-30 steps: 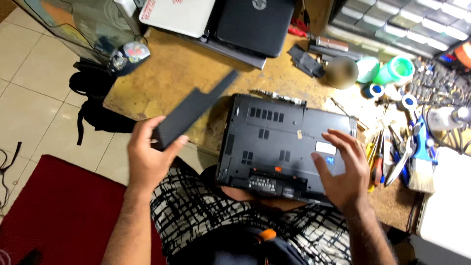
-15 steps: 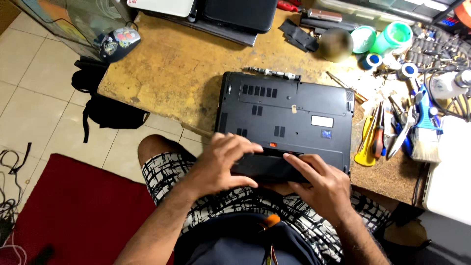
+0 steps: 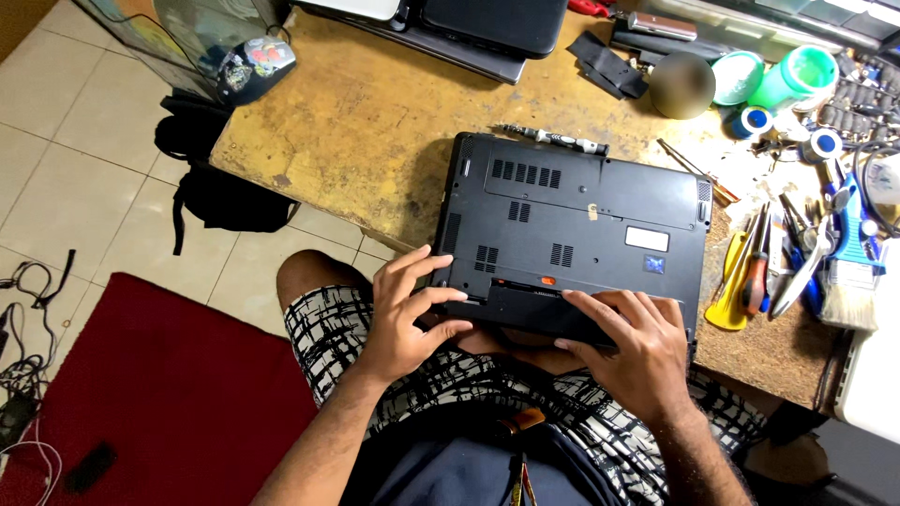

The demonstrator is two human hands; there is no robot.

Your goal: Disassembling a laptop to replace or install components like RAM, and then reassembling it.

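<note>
A black laptop [image 3: 572,201] lies upside down on the worn wooden table [image 3: 375,122], its near edge over my lap. A long black battery pack [image 3: 534,314] sits in the bay along that near edge. My left hand [image 3: 408,314] grips the battery's left end, fingers spread against the laptop's corner. My right hand [image 3: 637,347] presses down on the battery's right end, covering part of it.
A screwdriver [image 3: 553,139] lies just beyond the laptop. Hand tools and a brush [image 3: 848,272] crowd the table's right side, with green containers [image 3: 792,80] behind. More laptops [image 3: 487,23] are stacked at the far edge. A black bag [image 3: 220,192] and a red mat [image 3: 159,394] lie on the tiled floor.
A second ago my left hand held the battery up over the table's left side. It has since been brought to the laptop's near edge, and both hands now press on it there.
</note>
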